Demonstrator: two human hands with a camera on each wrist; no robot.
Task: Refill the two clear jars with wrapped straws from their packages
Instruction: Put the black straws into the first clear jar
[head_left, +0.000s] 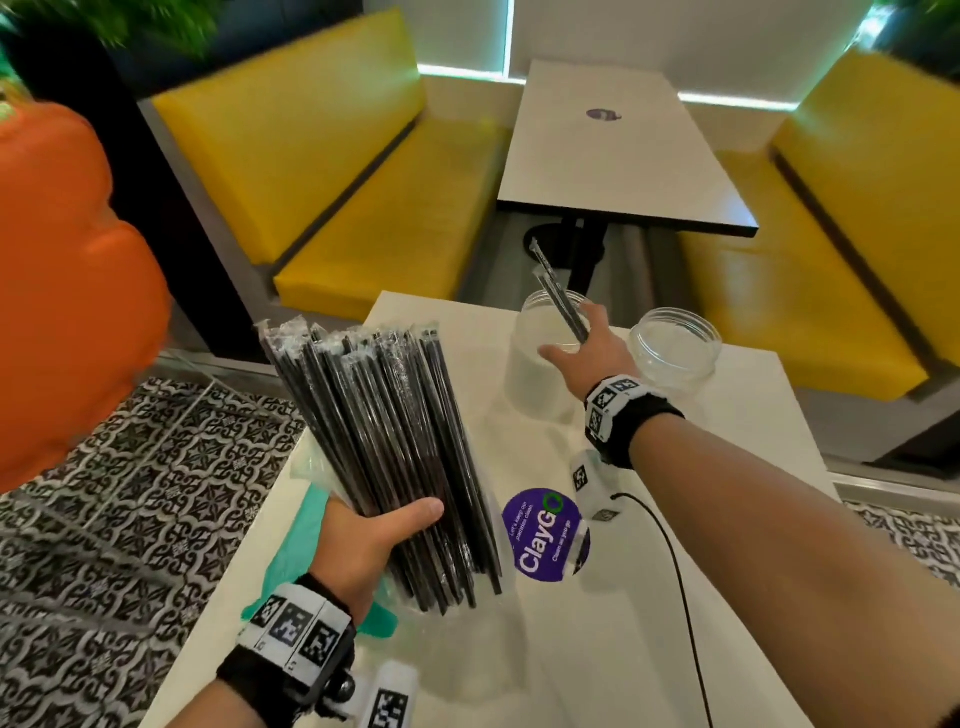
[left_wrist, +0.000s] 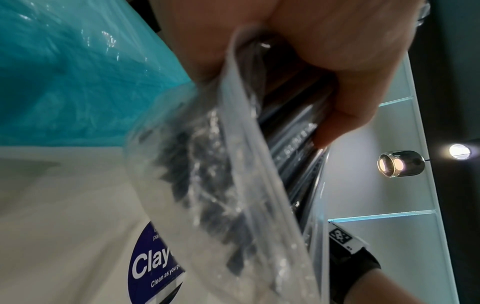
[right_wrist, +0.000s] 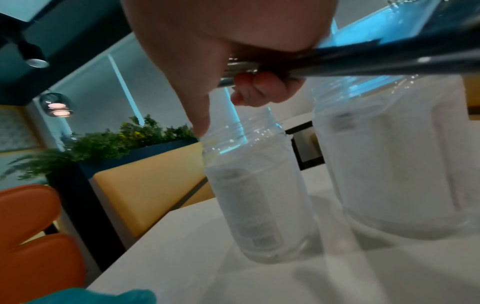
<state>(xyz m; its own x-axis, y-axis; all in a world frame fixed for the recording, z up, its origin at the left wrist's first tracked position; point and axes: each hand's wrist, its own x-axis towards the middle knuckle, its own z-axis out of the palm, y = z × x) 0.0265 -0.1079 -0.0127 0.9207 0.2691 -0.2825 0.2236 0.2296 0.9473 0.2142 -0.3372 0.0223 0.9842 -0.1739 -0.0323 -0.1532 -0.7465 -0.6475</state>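
A: What have we got in our left hand (head_left: 363, 540)?

B: A thick bundle of black wrapped straws (head_left: 384, 441), still partly in its clear plastic package (left_wrist: 233, 185). Our thumb (head_left: 415, 512) lies across the front of the bundle and the other fingers curl round behind it, so the grip closes on the lower half. The wrapper tips fan out well above the thumb.

A: And our right hand (head_left: 592, 345)?

B: It reaches forward with a few wrapped straws (head_left: 558, 293) clamped under curled fingers (right_wrist: 259, 90). Those straws slant up and away from the knuckles. The forefinger (right_wrist: 200, 115) points down, its tip at the rim of the left clear jar (right_wrist: 254, 195); we cannot tell whether it touches.

A: Where are the jars, then?

B: The left jar stands straight below our right fingers, mouth open. The right clear jar (head_left: 675, 345) stands just beside the hand, past the little-finger side, also open. Both stand upright on the white table (head_left: 727, 571).

A: Anything under our left hand?

B: A teal plastic bag (head_left: 296, 540) lies on the table below the wrist, and a purple ClayGo sticker (head_left: 540, 535) sits just past the bundle's lower ends.
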